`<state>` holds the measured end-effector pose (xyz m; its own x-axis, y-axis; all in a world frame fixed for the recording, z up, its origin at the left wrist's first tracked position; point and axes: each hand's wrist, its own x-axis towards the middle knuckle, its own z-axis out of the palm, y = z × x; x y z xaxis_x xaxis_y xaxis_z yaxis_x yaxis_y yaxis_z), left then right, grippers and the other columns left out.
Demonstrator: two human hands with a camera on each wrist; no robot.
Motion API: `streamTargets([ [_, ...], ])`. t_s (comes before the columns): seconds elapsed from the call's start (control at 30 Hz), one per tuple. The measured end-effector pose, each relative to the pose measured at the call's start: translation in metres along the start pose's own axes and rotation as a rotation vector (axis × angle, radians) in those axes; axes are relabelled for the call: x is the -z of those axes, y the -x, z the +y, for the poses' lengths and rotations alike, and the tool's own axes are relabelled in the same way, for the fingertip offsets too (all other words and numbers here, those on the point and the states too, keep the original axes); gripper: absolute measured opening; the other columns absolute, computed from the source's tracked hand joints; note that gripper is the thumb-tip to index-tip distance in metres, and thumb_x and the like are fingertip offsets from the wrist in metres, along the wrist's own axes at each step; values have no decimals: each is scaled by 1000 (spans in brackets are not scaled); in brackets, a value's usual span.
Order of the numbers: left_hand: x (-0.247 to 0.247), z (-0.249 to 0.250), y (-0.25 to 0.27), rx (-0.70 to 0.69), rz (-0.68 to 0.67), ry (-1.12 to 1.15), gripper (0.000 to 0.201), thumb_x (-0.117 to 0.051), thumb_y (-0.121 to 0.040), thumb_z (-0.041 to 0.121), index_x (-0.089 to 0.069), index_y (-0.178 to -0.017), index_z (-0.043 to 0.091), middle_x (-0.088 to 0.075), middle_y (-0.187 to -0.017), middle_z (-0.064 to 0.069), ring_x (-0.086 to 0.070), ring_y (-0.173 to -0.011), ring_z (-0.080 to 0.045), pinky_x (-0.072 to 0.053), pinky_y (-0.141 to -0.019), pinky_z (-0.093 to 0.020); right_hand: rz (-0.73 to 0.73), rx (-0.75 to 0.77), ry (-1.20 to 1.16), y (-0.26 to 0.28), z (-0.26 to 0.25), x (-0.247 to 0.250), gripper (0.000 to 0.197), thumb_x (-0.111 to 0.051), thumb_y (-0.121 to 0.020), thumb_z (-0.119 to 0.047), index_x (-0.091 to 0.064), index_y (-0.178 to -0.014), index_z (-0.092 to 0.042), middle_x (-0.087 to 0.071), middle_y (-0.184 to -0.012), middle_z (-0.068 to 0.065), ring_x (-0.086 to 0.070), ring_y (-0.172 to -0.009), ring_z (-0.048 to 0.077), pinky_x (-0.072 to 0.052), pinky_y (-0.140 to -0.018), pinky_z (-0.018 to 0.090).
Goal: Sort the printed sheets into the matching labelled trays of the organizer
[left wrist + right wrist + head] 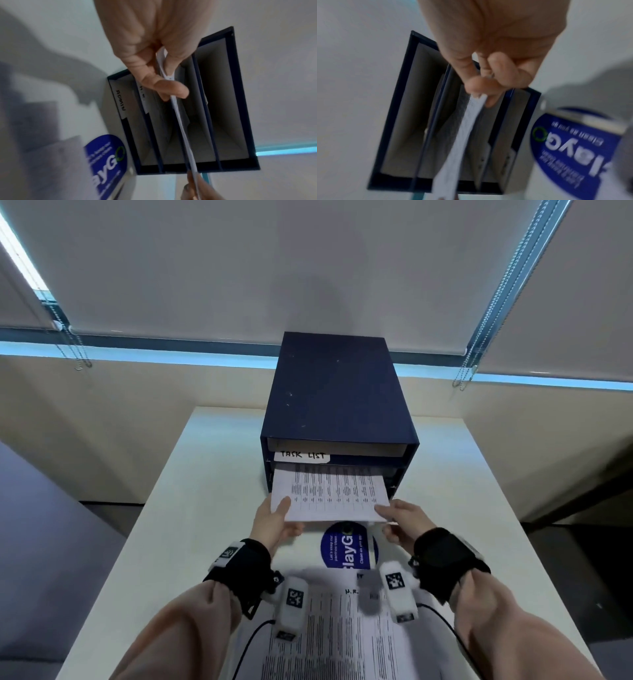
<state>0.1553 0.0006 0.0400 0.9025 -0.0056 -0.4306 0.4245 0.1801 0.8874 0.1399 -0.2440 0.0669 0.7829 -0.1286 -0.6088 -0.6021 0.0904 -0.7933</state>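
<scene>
A dark blue organizer (337,392) stands at the back of the white table (191,508). Its trays carry handwritten labels: TASK LIST (302,455), and in the left wrist view ADMIN (121,100) and H.R. (142,94). A printed table sheet (330,494) is held level, its far edge inside the slot just under the TASK LIST label. My left hand (284,511) pinches its near left corner, thumb on top. My right hand (387,515) pinches the near right corner. Both wrist views show the sheet edge-on (181,128) (465,135) between thumb and fingers (164,83) (479,88).
Below the hands lie a sheet with a blue round logo (347,546) and a densely printed sheet headed H.R. (335,638). Bare table shows on both sides of the organizer. Closed blinds (308,268) hang behind the table.
</scene>
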Motion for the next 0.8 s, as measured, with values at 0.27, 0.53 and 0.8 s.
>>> streamTargets([
  [0.27,-4,50,-6,11,-95,157,30,-44,-99,7,-50,-128,7,-60,-127,-13,-58,-117,-28,-45,-96,-35,-4,118,-433,-29,-46,-37,17,-42,-93,11,-47,-88,-4,-53,-93,13,-58,-85,22,-49,-101,40],
  [0.53,49,-35,48,-259,-187,-1430,24,-59,-85,45,-56,-95,23,-56,-98,2,-55,-90,-15,-47,-75,-28,-60,47,55,47,53,-4,15,-47,-97,-5,-62,-99,1,-64,-81,18,-62,-64,26,-56,-60,32],
  [0.8,76,-62,78,-401,-25,-1471,14,-55,-88,28,-61,-94,17,-48,-85,6,-59,-87,-23,-37,-65,-28,25,-133,66,69,146,34,9,-53,-93,-1,-62,-94,2,-63,-64,13,-56,-53,23,-48,-50,27],
])
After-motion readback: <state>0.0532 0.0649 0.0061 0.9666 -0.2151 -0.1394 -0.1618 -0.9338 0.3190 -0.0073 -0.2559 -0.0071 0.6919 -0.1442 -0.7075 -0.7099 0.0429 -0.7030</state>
